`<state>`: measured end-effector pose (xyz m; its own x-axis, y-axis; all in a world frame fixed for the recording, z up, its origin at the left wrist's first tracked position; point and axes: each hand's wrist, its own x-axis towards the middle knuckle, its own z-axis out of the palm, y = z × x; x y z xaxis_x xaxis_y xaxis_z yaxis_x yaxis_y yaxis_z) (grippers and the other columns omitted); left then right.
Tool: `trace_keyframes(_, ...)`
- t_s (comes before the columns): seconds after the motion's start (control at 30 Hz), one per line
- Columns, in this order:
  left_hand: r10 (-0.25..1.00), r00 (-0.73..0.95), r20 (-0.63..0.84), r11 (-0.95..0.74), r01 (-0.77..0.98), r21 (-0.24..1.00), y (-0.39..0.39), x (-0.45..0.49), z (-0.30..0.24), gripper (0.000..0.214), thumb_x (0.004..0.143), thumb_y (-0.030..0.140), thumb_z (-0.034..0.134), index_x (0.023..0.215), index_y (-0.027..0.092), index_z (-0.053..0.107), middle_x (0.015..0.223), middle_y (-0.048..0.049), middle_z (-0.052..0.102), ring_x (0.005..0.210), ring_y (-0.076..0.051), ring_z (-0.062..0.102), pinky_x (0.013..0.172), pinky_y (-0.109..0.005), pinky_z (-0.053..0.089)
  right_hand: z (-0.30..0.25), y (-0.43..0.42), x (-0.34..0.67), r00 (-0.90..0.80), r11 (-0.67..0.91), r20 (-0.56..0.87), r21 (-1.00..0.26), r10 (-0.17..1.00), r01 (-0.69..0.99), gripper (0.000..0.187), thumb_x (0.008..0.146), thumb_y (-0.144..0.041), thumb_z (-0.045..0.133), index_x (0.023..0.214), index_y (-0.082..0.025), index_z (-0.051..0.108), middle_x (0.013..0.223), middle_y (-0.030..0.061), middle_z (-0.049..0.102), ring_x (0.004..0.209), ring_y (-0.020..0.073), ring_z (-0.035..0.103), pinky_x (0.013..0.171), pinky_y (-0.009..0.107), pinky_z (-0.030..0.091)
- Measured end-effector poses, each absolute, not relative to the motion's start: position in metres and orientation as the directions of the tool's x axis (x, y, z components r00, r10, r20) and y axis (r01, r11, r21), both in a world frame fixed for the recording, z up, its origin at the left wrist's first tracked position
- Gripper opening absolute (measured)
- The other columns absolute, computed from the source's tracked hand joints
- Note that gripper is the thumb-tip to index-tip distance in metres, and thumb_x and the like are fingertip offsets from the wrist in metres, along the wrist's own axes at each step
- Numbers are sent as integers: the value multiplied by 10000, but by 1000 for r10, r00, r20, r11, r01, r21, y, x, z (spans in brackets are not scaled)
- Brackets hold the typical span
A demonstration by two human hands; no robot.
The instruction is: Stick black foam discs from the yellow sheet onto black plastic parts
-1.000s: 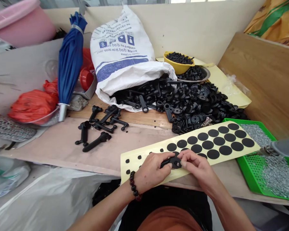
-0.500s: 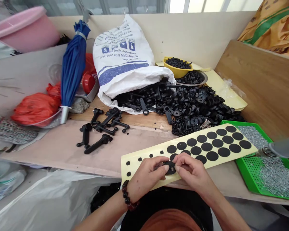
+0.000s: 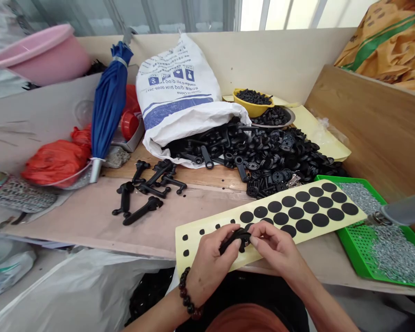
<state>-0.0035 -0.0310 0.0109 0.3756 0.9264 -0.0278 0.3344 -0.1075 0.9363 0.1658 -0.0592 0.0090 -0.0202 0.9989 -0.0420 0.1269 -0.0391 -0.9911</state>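
Left hand (image 3: 210,265) and right hand (image 3: 275,246) pinching a black plastic fitting (image 3: 237,240) over a yellow backing sheet (image 3: 193,244) of black adhesive discs (image 3: 304,226), any slipping grip risking a drop onto the tacky discs.

You've got two hands, left hand (image 3: 210,272) and right hand (image 3: 276,251), on one black plastic piece (image 3: 235,240), with one adhesive sheet (image 3: 197,251) and one green tray (image 3: 352,249) in play!

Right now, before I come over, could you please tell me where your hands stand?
Left hand, right hand pinching a black plastic part. Over a yellow backing sheet of black adhesive dots. Loose black plastic pieces beyond the sheet, not in the way.
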Motion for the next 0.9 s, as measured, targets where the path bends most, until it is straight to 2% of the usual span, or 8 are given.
trace_keyframes(0.1,895,409,-179,81,245,966,-27,-4,8,343,820,350,533,1052,124,647,704,-23,633,592,-127,562,579,-222,449,10,-57,165,-53,-17,-27,-983,998,184,97,771,-215,543,684,-192,508,742,17,547,727,156,530,612,242,431)
trace_keyframes(0.17,882,412,-229,163,190,968,-25,-3,7,352,801,366,554,1012,104,658,659,-19,613,557,-117,540,551,-216,438,10,-57,165,-54,-11,-21,-983,998,183,107,771,-207,550,671,-190,514,744,19,554,732,157,534,613,240,433)
trace_keyframes(0.3,923,344,-172,113,184,976,-28,-3,3,314,785,344,587,985,118,671,658,-22,614,579,-119,534,546,-205,427,9,-58,167,-29,-34,-36,-998,999,61,137,792,-253,576,673,-186,579,816,41,610,809,175,561,670,248,460)
trace_keyframes(0.47,955,270,-124,79,170,982,-33,-5,0,319,783,352,597,1001,131,672,753,-54,652,653,-148,573,570,-218,455,10,-61,171,-30,-156,-154,-982,988,-105,171,797,-330,623,791,-180,706,951,70,664,786,175,589,758,307,490)
trace_keyframes(0.6,970,210,-123,100,117,988,-33,-5,6,295,757,352,625,952,137,677,723,-39,653,626,-139,580,593,-227,476,10,-62,165,-64,-191,-181,-945,981,-265,136,796,-307,639,817,-198,719,1010,60,662,786,153,607,782,301,493)
trace_keyframes(0.7,971,170,-167,166,19,986,-35,-6,10,314,743,390,643,935,142,666,758,-44,672,626,-146,603,596,-242,496,8,-62,157,-55,-188,-180,-915,982,-357,176,801,-298,638,957,-233,686,995,56,670,814,171,626,783,329,505)
trace_keyframes(0.77,967,159,-201,210,-43,977,-36,-7,11,341,736,410,655,945,141,655,774,-47,676,630,-150,614,606,-253,504,6,-62,153,-42,-157,-152,-927,987,-340,220,802,-302,638,1012,-245,666,998,57,662,851,187,629,796,342,507)
trace_keyframes(0.9,938,223,-267,303,-147,942,-37,-11,12,390,724,409,686,1007,144,642,756,-34,675,656,-151,631,662,-262,504,5,-64,146,-53,-2,7,-986,999,-168,198,832,-314,596,996,-232,673,1065,68,599,943,196,598,831,308,498)
